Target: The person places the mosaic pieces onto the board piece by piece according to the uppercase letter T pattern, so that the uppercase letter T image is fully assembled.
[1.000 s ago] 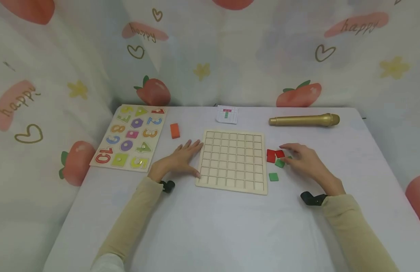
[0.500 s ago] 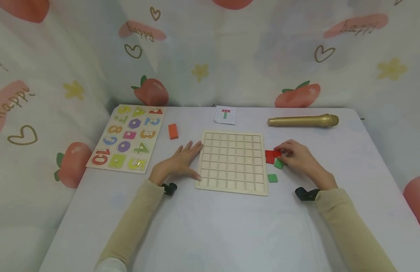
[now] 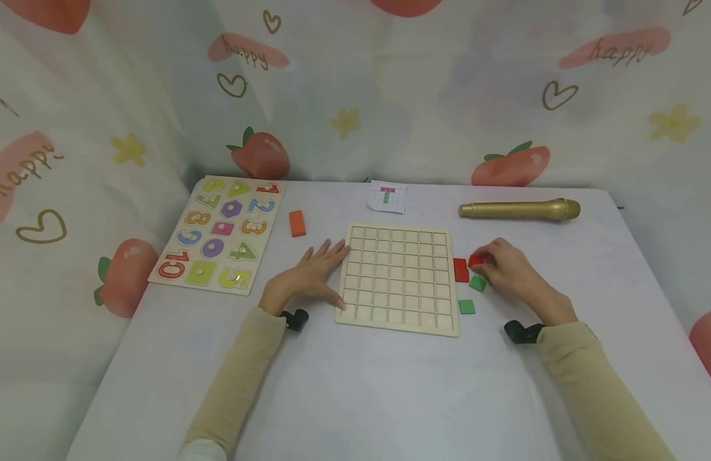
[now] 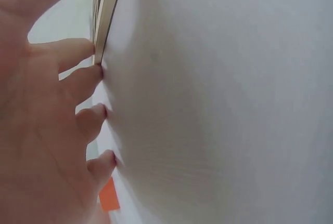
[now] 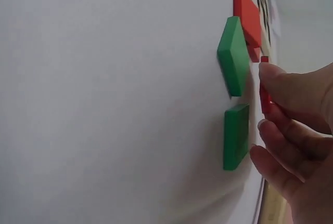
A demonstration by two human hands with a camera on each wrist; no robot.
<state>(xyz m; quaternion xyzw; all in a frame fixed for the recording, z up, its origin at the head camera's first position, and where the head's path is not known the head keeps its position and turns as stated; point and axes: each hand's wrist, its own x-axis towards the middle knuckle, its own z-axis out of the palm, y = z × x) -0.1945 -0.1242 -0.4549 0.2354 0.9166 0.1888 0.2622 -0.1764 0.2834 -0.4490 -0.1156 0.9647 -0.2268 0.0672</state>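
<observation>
My left hand (image 3: 309,275) rests with fingers spread at the left edge of a wooden grid board (image 3: 398,278). Thumb and fingertips touch the board's side. To the right of the board, my right hand (image 3: 513,278) pinches a small red square tile (image 5: 265,98) between thumb and index finger, standing on edge just above the table. Other red tiles (image 3: 461,270) lie against the board's right edge. Beneath the hand, the right wrist view shows a green tile (image 5: 234,57) and another green tile (image 5: 237,137). One more green tile (image 3: 467,307) lies nearer the front.
A number-and-shape puzzle board (image 3: 217,237) lies at the left, with an orange block (image 3: 297,223) beside it. Behind the grid board is a paper card (image 3: 387,196) with a red and green T pattern. A gold microphone (image 3: 519,209) lies at the back right.
My right hand has closed its thumb and finger on a red tile and lifted it slightly away from the other red tiles. My left hand stays at the board's edge.
</observation>
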